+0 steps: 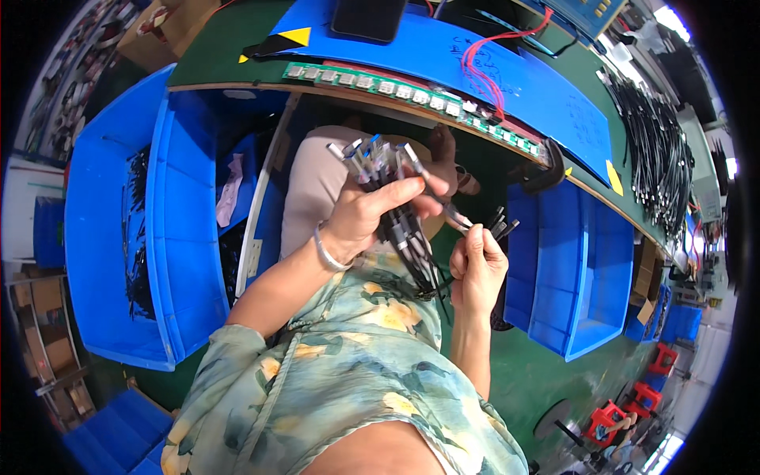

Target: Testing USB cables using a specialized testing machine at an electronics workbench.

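My left hand (358,215) is closed round a bundle of short black cables (409,249). Their metal plugs stick up in a cluster above the fingers, some slightly blurred, and their black lengths hang over my lap. Close by on the right, my right hand (480,273) is closed on several black cables, whose plug ends (500,225) poke out past the thumb. One cable seems to run between the two hands. Both hands are over my lap, below the bench edge.
Ahead, a green bench (229,55) carries a blue board (439,49), a strip of green circuit boards with sockets (404,92), red wires (475,59) and a dark phone (368,20). Many black cables (653,150) lie at right. Blue bins (162,237) stand left, another bin (566,269) right.
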A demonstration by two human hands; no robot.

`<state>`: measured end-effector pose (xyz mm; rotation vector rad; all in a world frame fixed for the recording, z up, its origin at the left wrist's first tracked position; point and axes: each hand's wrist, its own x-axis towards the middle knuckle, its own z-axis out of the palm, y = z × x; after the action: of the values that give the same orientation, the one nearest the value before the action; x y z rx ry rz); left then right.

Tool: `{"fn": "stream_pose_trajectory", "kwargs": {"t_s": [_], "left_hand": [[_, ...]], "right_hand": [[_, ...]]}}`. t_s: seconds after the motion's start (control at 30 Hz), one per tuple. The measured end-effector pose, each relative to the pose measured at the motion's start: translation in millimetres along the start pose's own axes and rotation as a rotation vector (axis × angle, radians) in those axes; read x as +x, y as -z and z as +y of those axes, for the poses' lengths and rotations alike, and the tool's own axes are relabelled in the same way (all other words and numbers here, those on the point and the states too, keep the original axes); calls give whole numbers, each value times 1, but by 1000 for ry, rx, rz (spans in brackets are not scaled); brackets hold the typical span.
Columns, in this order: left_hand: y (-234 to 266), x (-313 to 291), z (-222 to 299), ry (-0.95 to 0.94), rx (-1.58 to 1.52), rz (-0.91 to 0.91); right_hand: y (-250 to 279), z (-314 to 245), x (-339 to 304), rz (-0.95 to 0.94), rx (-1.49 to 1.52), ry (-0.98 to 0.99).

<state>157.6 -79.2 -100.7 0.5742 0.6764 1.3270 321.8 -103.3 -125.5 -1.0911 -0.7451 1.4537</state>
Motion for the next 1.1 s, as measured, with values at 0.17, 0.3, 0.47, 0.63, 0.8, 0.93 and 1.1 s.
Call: {"fn": "stream_pose_trajectory", "kwargs": {"t_s": [0.17, 0.3, 0.47, 0.63, 0.8, 0.93, 1.1], "left_hand": [[29, -12, -4, 77, 145, 42], [48, -21, 5, 20, 171, 125], [48, -26, 5, 31, 163, 81], [46, -22, 3, 89, 180, 11], [36, -13, 1, 69, 226, 20], [21, -2, -1, 81, 224, 30], [8, 13, -5, 20, 292, 74]], "right_hand": [[0, -3, 4, 168, 73, 254], [12, -15, 18, 277, 57, 391], [10, -14, 31, 277, 24, 469], [16, -25, 36, 310, -80, 472], [5, -23, 44, 118, -38, 465], [-3, -26, 50, -61, -47, 401], [-11, -18, 74, -123, -128, 360]]}}
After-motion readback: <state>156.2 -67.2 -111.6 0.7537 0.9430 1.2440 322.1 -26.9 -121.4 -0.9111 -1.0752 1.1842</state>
